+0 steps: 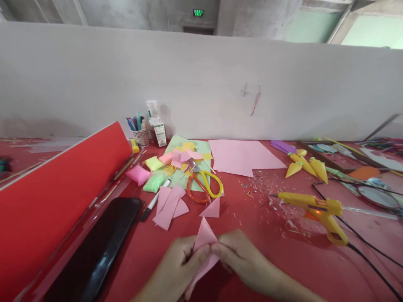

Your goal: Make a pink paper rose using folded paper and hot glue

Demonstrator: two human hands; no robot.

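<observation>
You pinch one folded pink paper (204, 233) low in front of you, left hand (185, 258) and right hand (236, 253) both closed on it, neither nearer; its long axis runs away from you, tip forward; beyond lie one pair of scissors (197, 170), four small bags (154, 181), and rightward one glue gun (321, 206)

This looks like a craft workshop, given the glue gun (310, 203), scissors (195, 168), pink paper (204, 234) and exit sign (198, 13).

Hands (184, 256) (238, 255): two; glue gun (323, 207): one.
Phone (100, 245): one; scissors (195, 168): one; cup (140, 137): one; exit sign (198, 13): one; packets (138, 175): four.
</observation>
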